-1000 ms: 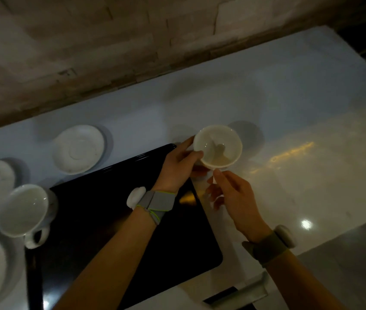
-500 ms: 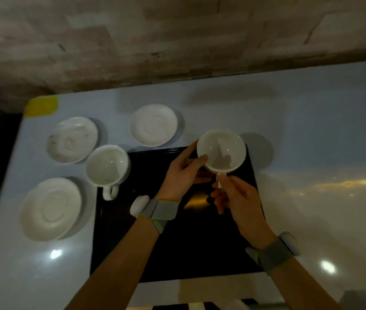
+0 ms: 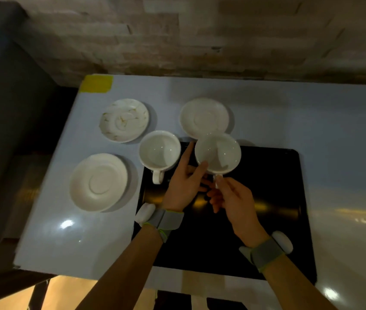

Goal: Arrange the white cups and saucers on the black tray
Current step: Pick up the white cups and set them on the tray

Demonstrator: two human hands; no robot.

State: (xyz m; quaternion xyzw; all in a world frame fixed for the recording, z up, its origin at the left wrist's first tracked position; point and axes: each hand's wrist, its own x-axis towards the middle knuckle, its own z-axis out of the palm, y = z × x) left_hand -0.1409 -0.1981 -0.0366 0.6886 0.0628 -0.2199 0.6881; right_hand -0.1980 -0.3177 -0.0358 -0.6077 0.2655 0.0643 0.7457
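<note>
— Holding item one: white cup (image 3: 217, 154), upright, gripped by both hands over the far left part of the black tray (image 3: 273, 198). Whether its base touches the tray is hard to tell in this dim view.
— Hands?
— Left hand (image 3: 184, 184): thumb on the cup's near rim, fingers curled at its left side, index finger stretched past it. Right hand (image 3: 233, 198): fingers pinched shut on the cup's handle.
— Item two?
— Second white cup (image 3: 159, 151), upright, handle toward the person, at the tray's far left corner, just beside the held cup.
— Saucers?
— Three, all on the pale table (image 3: 65, 231): marbled saucer (image 3: 124, 120) far left, plain saucer (image 3: 204, 118) beyond the tray, large saucer (image 3: 98, 182) nearest, left of the tray.
</note>
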